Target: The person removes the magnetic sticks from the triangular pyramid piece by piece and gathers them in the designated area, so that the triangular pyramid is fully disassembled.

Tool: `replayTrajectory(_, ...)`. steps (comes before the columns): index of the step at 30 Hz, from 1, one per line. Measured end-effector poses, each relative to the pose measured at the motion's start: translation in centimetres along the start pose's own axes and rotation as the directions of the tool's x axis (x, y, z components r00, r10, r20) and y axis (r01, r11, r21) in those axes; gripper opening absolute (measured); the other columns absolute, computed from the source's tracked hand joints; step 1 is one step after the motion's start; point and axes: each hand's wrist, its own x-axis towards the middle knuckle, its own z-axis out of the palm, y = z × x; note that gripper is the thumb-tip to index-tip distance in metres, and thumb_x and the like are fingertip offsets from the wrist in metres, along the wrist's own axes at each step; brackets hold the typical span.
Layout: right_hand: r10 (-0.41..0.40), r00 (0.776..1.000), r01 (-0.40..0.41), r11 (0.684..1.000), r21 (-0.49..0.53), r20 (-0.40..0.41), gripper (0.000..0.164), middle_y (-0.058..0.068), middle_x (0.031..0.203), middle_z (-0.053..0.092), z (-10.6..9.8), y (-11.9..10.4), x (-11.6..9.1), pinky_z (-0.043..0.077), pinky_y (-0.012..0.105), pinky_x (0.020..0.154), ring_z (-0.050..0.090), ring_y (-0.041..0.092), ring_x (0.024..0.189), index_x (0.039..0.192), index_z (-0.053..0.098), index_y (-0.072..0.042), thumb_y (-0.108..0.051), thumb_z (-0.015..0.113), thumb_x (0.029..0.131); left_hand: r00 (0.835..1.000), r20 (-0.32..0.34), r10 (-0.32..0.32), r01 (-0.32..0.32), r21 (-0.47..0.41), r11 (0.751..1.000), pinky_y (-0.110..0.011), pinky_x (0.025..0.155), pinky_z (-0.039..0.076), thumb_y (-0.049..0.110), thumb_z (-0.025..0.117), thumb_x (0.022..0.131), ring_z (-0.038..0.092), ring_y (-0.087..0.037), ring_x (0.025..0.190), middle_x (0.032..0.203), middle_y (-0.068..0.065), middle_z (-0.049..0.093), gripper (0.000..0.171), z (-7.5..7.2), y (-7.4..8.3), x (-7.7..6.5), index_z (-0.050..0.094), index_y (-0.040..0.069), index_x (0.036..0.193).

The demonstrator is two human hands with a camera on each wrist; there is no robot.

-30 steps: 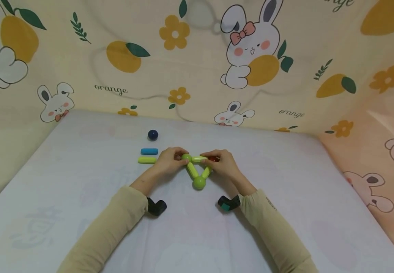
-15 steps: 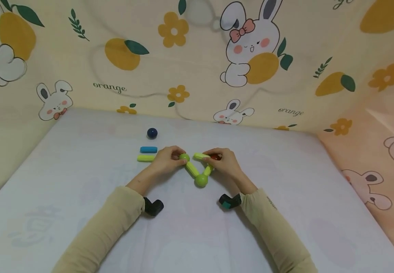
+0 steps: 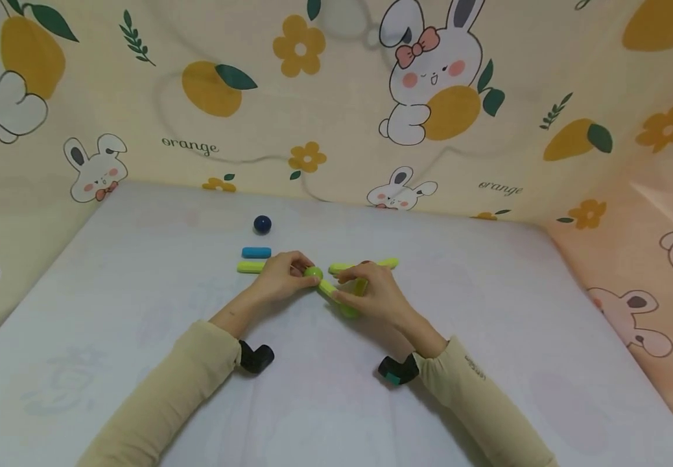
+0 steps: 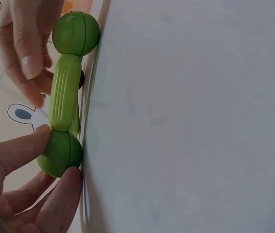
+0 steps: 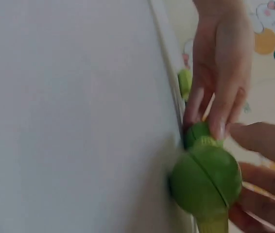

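Observation:
My left hand pinches a green ball between thumb and fingers. From it a ridged yellow-green toy building rod runs to a second green ball, nearer the body. Over these pieces hovers my right hand, fingers loosely bent and apart, thumb by the rod in the head view. Beyond it show one yellow-green rod to the left and another rod to the right. A red ball lies between them, mostly hidden by the right hand.
Left of the left hand, another yellow-green rod and a blue rod lie on the white table. A dark blue ball sits behind them. Printed cloth rises along the back and sides.
The upper rod has come away from the left green ball. The right hand has let go of the red ball's area and shifted toward the lower rod, uncovering a rod on the right.

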Motion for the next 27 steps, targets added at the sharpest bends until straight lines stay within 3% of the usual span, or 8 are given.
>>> replayTrajectory(4, 0.004, 0.999, -0.002, 0.999, -0.044, 0.052, 0.027, 0.001, 0.083, 0.073, 0.5, 0.1, -0.1, 0.042, 0.035, 0.077, 0.063, 0.017, 0.081, 0.095, 0.076, -0.007, -0.023, 0.082, 0.075, 1.000, -0.001, -0.002, 0.002, 0.001, 1.000, -0.035, 0.085, 0.049, 0.022, 0.071, 0.087, 0.061, -0.023, 0.093, 0.104, -0.013, 0.066, 0.034, 0.1, 0.0, 0.0, 0.064, 0.001, 0.111)
replayTrajectory(10, 0.020, 0.998, -0.017, 0.999, -0.044, 0.055, 0.020, -0.003, 0.079, 0.073, 0.6, 0.3, -0.2, 0.036, 0.035, 0.080, 0.058, 0.013, 0.077, 0.093, 0.077, -0.008, -0.020, 0.080, 0.076, 1.000, 0.004, 0.029, -0.029, 0.002, 1.000, -0.034, 0.082, 0.049, 0.019, 0.071, 0.087, 0.061, -0.022, 0.091, 0.101, -0.013, 0.067, 0.031, -0.1, 0.1, 0.0, 0.065, 0.000, 0.110)
replayTrajectory(17, -0.012, 0.999, 0.013, 1.000, -0.026, 0.036, 0.018, -0.001, 0.079, 0.073, 0.2, 0.6, -0.5, 0.041, 0.028, 0.068, 0.058, 0.013, 0.074, 0.092, 0.077, -0.006, -0.016, 0.079, 0.077, 0.999, 0.036, 0.032, -0.032, 0.023, 0.999, -0.036, 0.087, 0.048, 0.020, 0.070, 0.088, 0.059, -0.024, 0.097, 0.107, -0.012, 0.066, 0.031, -0.1, 0.5, 0.2, 0.066, 0.002, 0.112)
replayTrajectory(27, 0.012, 0.996, -0.013, 1.000, 0.009, 0.084, 0.019, -0.001, 0.086, 0.074, -1.0, 1.7, -2.0, 0.046, 0.028, 0.075, 0.063, 0.011, 0.081, 0.095, 0.076, -0.006, -0.013, 0.079, 0.078, 0.999, 0.035, 0.025, -0.026, 0.034, 0.999, -0.035, 0.085, 0.047, 0.020, 0.067, 0.090, 0.057, -0.023, 0.095, 0.106, -0.012, 0.064, 0.031, 0.4, 0.4, 0.0, 0.063, 0.002, 0.115)
